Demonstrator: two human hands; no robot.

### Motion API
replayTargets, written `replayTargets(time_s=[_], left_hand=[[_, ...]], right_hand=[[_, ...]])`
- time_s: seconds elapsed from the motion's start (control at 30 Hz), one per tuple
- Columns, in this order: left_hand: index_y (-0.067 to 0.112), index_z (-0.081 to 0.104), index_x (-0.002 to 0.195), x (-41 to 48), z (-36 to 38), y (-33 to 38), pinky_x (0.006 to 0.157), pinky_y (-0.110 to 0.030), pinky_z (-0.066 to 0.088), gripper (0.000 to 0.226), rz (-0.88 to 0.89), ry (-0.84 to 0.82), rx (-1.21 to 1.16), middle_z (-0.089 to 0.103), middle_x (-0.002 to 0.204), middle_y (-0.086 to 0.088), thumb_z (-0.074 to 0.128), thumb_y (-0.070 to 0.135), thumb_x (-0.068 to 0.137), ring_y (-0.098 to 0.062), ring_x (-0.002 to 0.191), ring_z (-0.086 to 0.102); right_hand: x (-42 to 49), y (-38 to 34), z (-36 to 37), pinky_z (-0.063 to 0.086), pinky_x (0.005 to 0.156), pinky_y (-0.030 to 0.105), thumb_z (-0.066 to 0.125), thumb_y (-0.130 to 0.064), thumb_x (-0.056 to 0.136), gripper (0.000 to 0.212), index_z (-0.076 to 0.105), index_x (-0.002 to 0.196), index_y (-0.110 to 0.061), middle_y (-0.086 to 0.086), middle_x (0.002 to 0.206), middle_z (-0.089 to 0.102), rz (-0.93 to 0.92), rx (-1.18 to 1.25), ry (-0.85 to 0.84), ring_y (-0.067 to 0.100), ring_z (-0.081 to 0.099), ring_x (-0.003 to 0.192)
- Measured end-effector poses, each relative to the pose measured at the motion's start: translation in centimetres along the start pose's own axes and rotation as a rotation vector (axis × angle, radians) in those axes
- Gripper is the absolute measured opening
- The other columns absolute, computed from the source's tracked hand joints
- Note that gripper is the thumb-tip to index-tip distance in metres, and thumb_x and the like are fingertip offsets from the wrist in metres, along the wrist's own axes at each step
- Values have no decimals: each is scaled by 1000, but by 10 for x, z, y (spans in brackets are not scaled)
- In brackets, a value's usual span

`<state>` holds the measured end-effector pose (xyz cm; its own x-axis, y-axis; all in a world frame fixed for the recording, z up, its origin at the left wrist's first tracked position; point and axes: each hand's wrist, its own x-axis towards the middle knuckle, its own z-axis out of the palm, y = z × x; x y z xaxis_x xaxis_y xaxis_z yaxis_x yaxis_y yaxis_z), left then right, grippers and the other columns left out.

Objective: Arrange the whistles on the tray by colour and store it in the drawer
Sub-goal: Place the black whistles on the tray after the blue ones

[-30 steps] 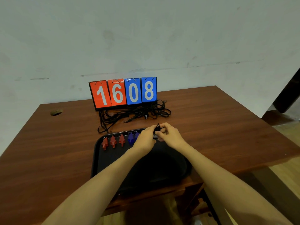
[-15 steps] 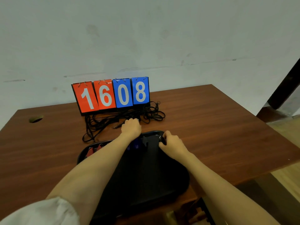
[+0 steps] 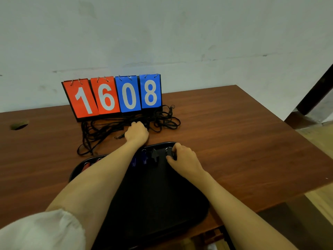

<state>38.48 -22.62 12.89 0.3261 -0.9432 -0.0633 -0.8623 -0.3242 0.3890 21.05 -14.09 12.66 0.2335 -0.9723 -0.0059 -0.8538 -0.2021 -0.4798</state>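
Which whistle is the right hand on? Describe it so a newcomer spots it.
Start at the black tray on the near edge of the wooden table. Along its far rim lies a row of whistles; the right hand rests on the black whistle at the row's right end, right of another black one and the blue whistles.

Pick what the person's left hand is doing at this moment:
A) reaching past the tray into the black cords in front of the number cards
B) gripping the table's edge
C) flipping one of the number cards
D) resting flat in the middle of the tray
A: the left hand lies beyond the tray's far rim, among the tangled black cords below the number cards.
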Motion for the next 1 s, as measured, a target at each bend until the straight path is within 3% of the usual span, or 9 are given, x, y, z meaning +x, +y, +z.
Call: replayTargets(time_s=[0.1,0.33,0.6,0.87,1.0], left_hand=[[4,55,116,-14,-6,-9,81,-41,45,34,45,39,-10,47,128,-15,44,28,95,-37,106,54],[11,56,99,-57,-29,-29,66,-33,41,21,204,198,-157,51,105,-4,49,31,94,-22,85,55],[18,57,96,-88,-36,-50,77,-36,53,10,203,186,-416,63,94,1,55,27,92,-16,86,59],[17,61,97,-111,-43,-55,82,-32,50,7,158,139,-593,64,97,-4,59,19,90,-17,91,60],[17,61,96,-124,-50,-58,81,-27,49,7,133,140,-670,65,97,-3,60,19,90,-16,92,61]], right_hand=[[1,-6,5,46,67,30,57,-31,89,23,52,98,-11,2,92,58,35,33,40,20,59,80],[3,-21,10,46,79,33,58,-31,90,30,55,100,-3,10,107,54,71,22,56,26,58,93],[6,-29,7,47,81,34,54,-31,92,33,57,108,-3,12,115,55,110,-39,-4,28,59,97],[7,-29,1,52,83,38,58,-36,91,35,62,105,-3,12,114,61,153,-72,-49,29,62,97],[0,-34,-11,47,83,38,57,-44,90,47,55,115,-3,14,129,48,175,-53,-59,34,57,106]])
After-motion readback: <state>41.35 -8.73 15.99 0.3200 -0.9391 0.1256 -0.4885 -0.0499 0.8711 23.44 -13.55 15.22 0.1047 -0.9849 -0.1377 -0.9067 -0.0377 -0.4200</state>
